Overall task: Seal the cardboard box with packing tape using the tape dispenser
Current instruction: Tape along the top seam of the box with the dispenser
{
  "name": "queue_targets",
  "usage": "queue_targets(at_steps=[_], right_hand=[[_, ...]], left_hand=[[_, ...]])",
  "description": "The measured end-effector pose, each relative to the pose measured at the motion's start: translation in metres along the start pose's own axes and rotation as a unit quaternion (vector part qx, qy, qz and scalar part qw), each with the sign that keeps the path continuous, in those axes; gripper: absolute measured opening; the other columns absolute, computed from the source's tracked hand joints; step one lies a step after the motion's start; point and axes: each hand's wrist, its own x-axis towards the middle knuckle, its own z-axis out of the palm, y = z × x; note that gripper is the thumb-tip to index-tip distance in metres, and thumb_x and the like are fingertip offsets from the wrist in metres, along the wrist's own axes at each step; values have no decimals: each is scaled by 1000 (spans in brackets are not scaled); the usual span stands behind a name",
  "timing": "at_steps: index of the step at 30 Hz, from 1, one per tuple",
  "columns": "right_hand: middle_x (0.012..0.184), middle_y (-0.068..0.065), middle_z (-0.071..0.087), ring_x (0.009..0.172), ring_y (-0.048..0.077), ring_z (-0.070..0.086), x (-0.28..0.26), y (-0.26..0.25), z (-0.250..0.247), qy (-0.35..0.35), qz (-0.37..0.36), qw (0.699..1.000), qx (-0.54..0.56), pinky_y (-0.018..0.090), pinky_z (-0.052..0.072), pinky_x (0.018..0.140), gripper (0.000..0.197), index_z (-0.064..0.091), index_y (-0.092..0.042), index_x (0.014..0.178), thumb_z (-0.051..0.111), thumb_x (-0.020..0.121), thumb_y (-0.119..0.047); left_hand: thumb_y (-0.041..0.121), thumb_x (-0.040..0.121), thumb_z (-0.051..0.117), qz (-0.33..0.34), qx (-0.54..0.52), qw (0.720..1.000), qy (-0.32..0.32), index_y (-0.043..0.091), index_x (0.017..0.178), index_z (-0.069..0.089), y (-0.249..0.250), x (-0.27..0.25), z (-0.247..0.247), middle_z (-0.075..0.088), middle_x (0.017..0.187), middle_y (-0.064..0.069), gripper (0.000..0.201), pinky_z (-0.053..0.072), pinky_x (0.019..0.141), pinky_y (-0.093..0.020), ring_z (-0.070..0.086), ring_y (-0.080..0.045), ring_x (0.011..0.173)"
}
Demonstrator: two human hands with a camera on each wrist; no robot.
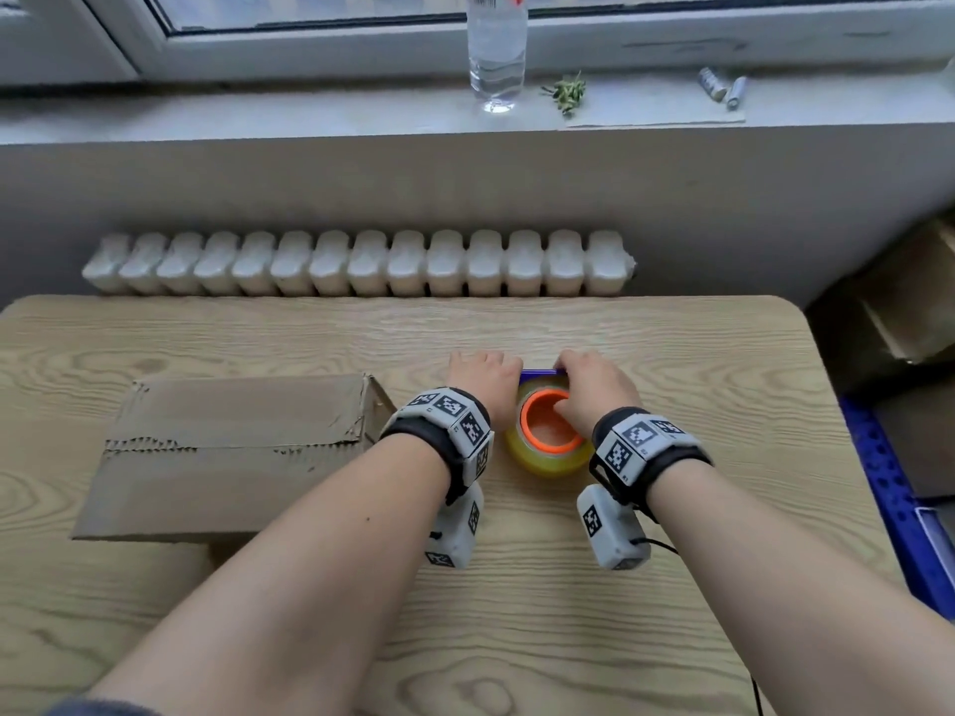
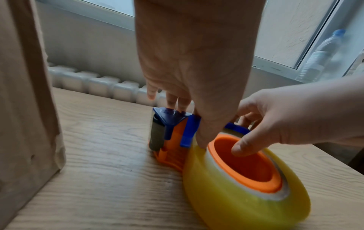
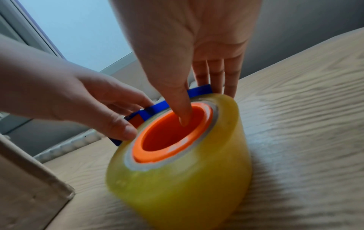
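Note:
A closed cardboard box (image 1: pixel 232 452) lies on the wooden table (image 1: pixel 568 638), left of both hands. To its right the tape dispenser lies on its side: a yellowish tape roll (image 1: pixel 548 459) on an orange core (image 2: pixel 246 168), with a blue frame (image 2: pixel 171 119) and a grey roller (image 2: pixel 156 137) at the far end. My left hand (image 1: pixel 483 377) grips the blue frame, thumb against the roll's edge. My right hand (image 1: pixel 589 385) pinches the roll, thumb (image 3: pixel 185 118) inside the orange core and fingers (image 3: pixel 216 77) over its far side. The box's right wall (image 2: pixel 25 93) stands close by.
A radiator (image 1: pixel 356 263) runs behind the table's far edge. On the windowsill stand a water bottle (image 1: pixel 496 49), a green sprig (image 1: pixel 566 93) and small batteries (image 1: pixel 721 85). A blue crate (image 1: pixel 889 488) and cardboard boxes (image 1: pixel 909 302) sit off the table's right side.

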Motion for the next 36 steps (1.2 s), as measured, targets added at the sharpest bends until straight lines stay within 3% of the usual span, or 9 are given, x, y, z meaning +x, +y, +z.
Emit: queue_targets(at_steps=[6, 12, 16, 19, 22, 27, 31, 33, 36], right_hand=[[107, 12, 62, 100, 32, 60, 0, -1, -2, -34, 27, 999, -5, 32, 41, 70, 36, 45, -10, 113, 59, 81, -18], [110, 11, 63, 101, 30, 61, -8, -1, -8, -67, 50, 996, 19, 33, 47, 74, 45, 44, -12, 120, 61, 80, -21], [100, 11, 63, 80, 26, 59, -22, -4, -25, -72, 54, 996, 4, 28, 42, 60, 13, 60, -11, 88, 55, 76, -15], [90, 6, 56, 82, 24, 56, -42, -7, -40, -29, 70, 997, 21, 31, 43, 66, 29, 53, -10, 109, 56, 80, -12], [97, 7, 59, 93, 27, 57, -62, -8, -59, 28, 67, 996, 48, 31, 43, 71, 40, 45, -9, 120, 56, 81, -10], [118, 11, 59, 111, 31, 56, -98, -25, -85, 106, 34, 992, 52, 32, 43, 85, 46, 47, -13, 124, 54, 79, -8], [119, 12, 59, 113, 31, 55, -126, -52, -96, 138, 14, 989, 55, 33, 44, 90, 46, 51, -12, 123, 54, 78, -6], [114, 12, 60, 109, 31, 55, -141, -69, -97, 152, -8, 986, 61, 31, 43, 83, 42, 53, -12, 118, 54, 77, -4], [111, 11, 59, 105, 29, 55, -158, -95, -95, 164, -33, 984, 66, 29, 40, 79, 39, 53, -12, 114, 53, 76, -3]], left_hand=[[38, 90, 51, 4, -8, 1000, -30, 17, 142, 38, -4, 2, -3, 44, 144, -7, 58, 23, 113, -49, 38, -25, 136], [36, 94, 48, -9, -13, 999, -31, 17, 142, 39, -5, -8, -11, 46, 143, -7, 52, 28, 109, -45, 43, -25, 133], [28, 94, 46, -6, -25, 1000, -15, 16, 136, 44, -3, -22, -23, 52, 136, -6, 44, 36, 103, -43, 49, -26, 126], [20, 90, 49, -4, -86, 996, 33, 15, 118, 55, 0, -39, -36, 62, 119, -7, 29, 45, 92, -41, 58, -27, 111], [15, 86, 51, -19, -191, 978, 84, 13, 107, 62, -3, -56, -51, 67, 108, -8, 23, 50, 88, -40, 62, -29, 103], [8, 90, 42, -34, -249, 958, 140, 5, 127, 54, -21, -91, -66, 60, 127, -15, 39, 45, 97, -38, 55, -31, 119], [10, 94, 38, -48, -284, 943, 165, 0, 113, 64, -45, -122, -74, 64, 120, -19, 34, 45, 90, -37, 58, -33, 112], [16, 98, 37, -46, -345, 925, 155, -7, 105, 65, -60, -137, -76, 67, 110, -22, 37, 49, 86, -37, 62, -34, 104], [27, 99, 38, -62, -473, 873, 102, 2, 88, 60, -78, -165, -77, 66, 84, -10, 35, 42, 62, -24, 63, -21, 71]])
